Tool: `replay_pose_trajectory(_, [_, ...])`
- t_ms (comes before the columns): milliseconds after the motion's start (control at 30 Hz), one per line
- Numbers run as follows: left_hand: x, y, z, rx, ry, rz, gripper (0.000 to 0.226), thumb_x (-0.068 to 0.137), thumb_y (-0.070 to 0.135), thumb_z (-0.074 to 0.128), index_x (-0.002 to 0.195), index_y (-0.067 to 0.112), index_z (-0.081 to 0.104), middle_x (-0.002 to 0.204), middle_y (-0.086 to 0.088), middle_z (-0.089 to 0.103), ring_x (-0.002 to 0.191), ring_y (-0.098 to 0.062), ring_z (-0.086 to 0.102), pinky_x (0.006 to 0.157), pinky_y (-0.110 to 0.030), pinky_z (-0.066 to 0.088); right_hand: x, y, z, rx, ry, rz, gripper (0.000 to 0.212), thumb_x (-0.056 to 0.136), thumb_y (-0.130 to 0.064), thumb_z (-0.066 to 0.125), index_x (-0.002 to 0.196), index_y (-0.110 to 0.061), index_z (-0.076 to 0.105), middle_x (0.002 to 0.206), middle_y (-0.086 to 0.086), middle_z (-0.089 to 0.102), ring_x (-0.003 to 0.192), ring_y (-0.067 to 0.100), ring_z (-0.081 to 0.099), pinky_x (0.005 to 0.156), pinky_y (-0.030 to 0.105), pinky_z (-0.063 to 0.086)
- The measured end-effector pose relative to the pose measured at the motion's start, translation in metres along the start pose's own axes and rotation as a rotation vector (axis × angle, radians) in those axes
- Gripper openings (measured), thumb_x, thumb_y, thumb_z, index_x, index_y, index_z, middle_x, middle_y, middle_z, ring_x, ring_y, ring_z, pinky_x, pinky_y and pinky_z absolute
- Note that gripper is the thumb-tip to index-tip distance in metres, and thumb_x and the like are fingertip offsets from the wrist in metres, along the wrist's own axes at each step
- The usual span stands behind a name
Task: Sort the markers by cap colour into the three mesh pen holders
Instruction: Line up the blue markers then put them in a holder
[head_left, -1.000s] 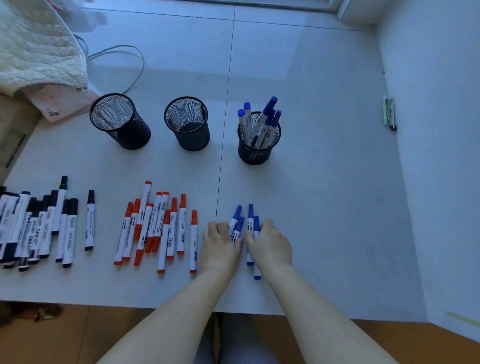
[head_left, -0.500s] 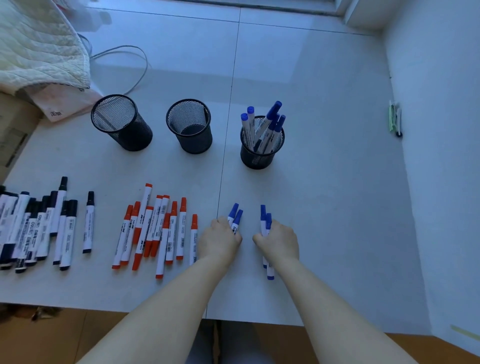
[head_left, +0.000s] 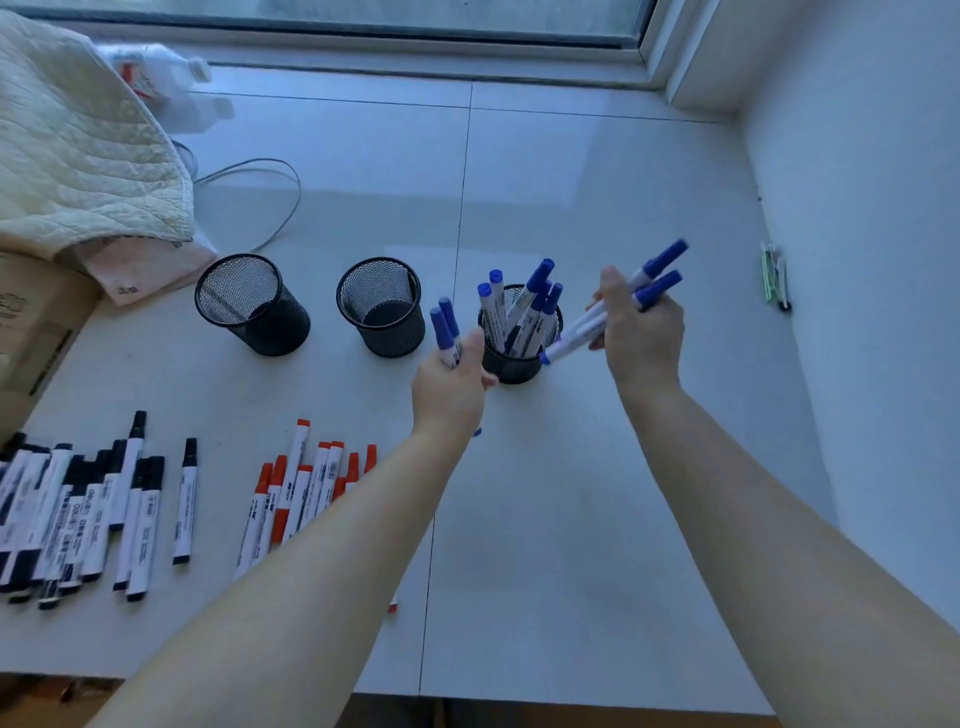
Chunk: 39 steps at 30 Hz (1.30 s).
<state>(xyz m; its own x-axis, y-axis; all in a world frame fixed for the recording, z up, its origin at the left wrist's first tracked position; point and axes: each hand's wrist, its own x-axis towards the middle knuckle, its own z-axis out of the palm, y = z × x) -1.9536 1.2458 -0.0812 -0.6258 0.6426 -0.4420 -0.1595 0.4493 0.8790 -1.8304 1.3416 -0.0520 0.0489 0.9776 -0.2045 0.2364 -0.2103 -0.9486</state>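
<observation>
Three black mesh holders stand in a row: the left holder (head_left: 253, 306) and middle holder (head_left: 382, 322) hold nothing, and the right holder (head_left: 511, 364) contains several blue-capped markers (head_left: 524, 306). My left hand (head_left: 452, 387) grips two blue-capped markers (head_left: 447, 330) upright, just left of the right holder. My right hand (head_left: 641, 338) grips two blue-capped markers (head_left: 618, 312) slanted, with their tail ends over the right holder's rim. Black-capped markers (head_left: 83, 514) lie at the front left. Orange-capped markers (head_left: 301, 493) lie beside them, partly hidden by my left forearm.
A quilted cream cloth (head_left: 78, 156) and a cardboard box (head_left: 31, 332) sit at the left. A grey cable (head_left: 270, 208) loops behind the holders. Small green items (head_left: 774, 278) lie by the right wall. A window frame (head_left: 363, 36) runs along the back.
Both hands have lifted off the floor with two blue markers each and moved forward to the right holder. No blue markers are left on the floor.
</observation>
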Motion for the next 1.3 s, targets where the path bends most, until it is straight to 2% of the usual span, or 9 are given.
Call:
replay_pose_trajectory(167, [0.025, 0.040, 0.015, -0.472, 0.009, 0.127, 0.026, 0.091, 0.031, 0.055, 0.069, 0.017, 0.052, 0.041, 0.011, 0.052, 0.044, 0.000, 0.052, 0.057, -0.015, 0.049, 0.014, 0.002, 0.021, -0.128, 0.000, -0.089, 0.025, 0.081, -0.027, 0.063, 0.057, -0.027, 0.056, 0.056, 0.000, 0.060, 0.059, 0.021, 0.061, 0.062, 0.033, 0.052])
replay_pose_trajectory(267, [0.041, 0.047, 0.026, -0.579, 0.036, 0.155, 0.022, 0.091, 0.025, 0.056, 0.072, 0.015, 0.053, 0.050, 0.009, 0.053, 0.046, 0.001, 0.054, 0.059, -0.014, 0.051, 0.016, 0.020, 0.032, -0.248, -0.058, -0.129, 0.015, 0.082, -0.027, 0.063, 0.070, -0.019, 0.062, 0.065, 0.000, 0.063, 0.067, 0.018, 0.061, 0.061, 0.025, 0.045])
replay_pose_trajectory(400, [0.052, 0.041, 0.041, -0.533, 0.086, 0.139, 0.028, 0.090, 0.031, 0.056, 0.067, 0.017, 0.050, 0.042, 0.012, 0.052, 0.044, 0.002, 0.052, 0.057, -0.014, 0.048, 0.019, 0.039, 0.041, -0.306, -0.117, -0.065, 0.017, 0.078, -0.023, 0.066, 0.081, -0.006, 0.062, 0.080, 0.009, 0.067, 0.075, 0.022, 0.062, 0.066, 0.030, 0.047])
replay_pose_trajectory(533, [0.056, 0.027, 0.051, -0.431, 0.257, 0.134, 0.048, 0.091, 0.045, 0.049, 0.052, 0.019, 0.043, 0.036, 0.011, 0.049, 0.040, -0.001, 0.049, 0.055, -0.014, 0.045, 0.015, 0.044, 0.046, -0.290, -0.086, -0.122, 0.019, 0.079, -0.024, 0.065, 0.065, -0.022, 0.052, 0.082, 0.006, 0.062, 0.066, 0.014, 0.055, 0.064, 0.029, 0.045])
replay_pose_trajectory(633, [0.053, 0.019, 0.059, -0.374, 0.364, 0.141, 0.051, 0.093, 0.044, 0.045, 0.048, 0.020, 0.044, 0.039, 0.012, 0.051, 0.040, 0.001, 0.048, 0.050, -0.008, 0.040, 0.016, 0.045, 0.044, -0.277, -0.015, -0.208, 0.012, 0.083, -0.019, 0.060, 0.075, -0.020, 0.051, 0.078, -0.001, 0.059, 0.062, 0.013, 0.051, 0.063, 0.029, 0.045])
replay_pose_trajectory(767, [0.051, 0.011, 0.065, -0.274, 0.333, 0.128, 0.043, 0.094, 0.043, 0.044, 0.057, 0.021, 0.048, 0.061, 0.004, 0.058, 0.054, -0.004, 0.055, 0.061, -0.017, 0.043, 0.018, 0.047, 0.040, -0.295, -0.030, -0.273, 0.012, 0.085, -0.014, 0.059, 0.095, -0.014, 0.053, 0.076, -0.006, 0.055, 0.058, 0.007, 0.051, 0.062, 0.028, 0.046])
replay_pose_trajectory(900, [0.051, -0.010, 0.068, -0.126, 0.324, 0.176, 0.023, 0.092, 0.042, 0.048, 0.075, 0.027, 0.045, 0.087, -0.003, 0.053, 0.094, -0.028, 0.056, 0.082, -0.028, 0.041, 0.021, 0.048, 0.037, -0.364, -0.110, -0.332, 0.003, 0.083, -0.008, 0.059, 0.084, -0.009, 0.062, 0.084, 0.007, 0.060, 0.066, 0.018, 0.055, 0.068, 0.032, 0.049])
replay_pose_trajectory(1033, [0.050, -0.022, 0.068, -0.043, 0.294, 0.190, 0.023, 0.092, 0.036, 0.051, 0.076, 0.034, 0.034, 0.095, 0.000, 0.041, 0.100, -0.013, 0.030, 0.088, -0.022, 0.027, 0.021, 0.049, 0.034, -0.374, -0.117, -0.345, 0.002, 0.081, -0.008, 0.063, 0.079, -0.009, 0.063, 0.082, 0.006, 0.060, 0.062, 0.011, 0.049, 0.063, 0.020, 0.043])
replay_pose_trajectory(1300, [0.039, -0.022, 0.065, 0.046, 0.146, 0.167, 0.030, 0.083, 0.022, 0.065, 0.072, 0.037, 0.042, 0.101, -0.004, 0.042, 0.107, -0.028, 0.049, 0.093, -0.041, 0.044, 0.014, 0.054, 0.029, -0.372, -0.086, -0.288, 0.002, 0.081, -0.011, 0.063, 0.082, -0.009, 0.063, 0.086, 0.006, 0.059, 0.064, 0.015, 0.052, 0.064, 0.027, 0.047])
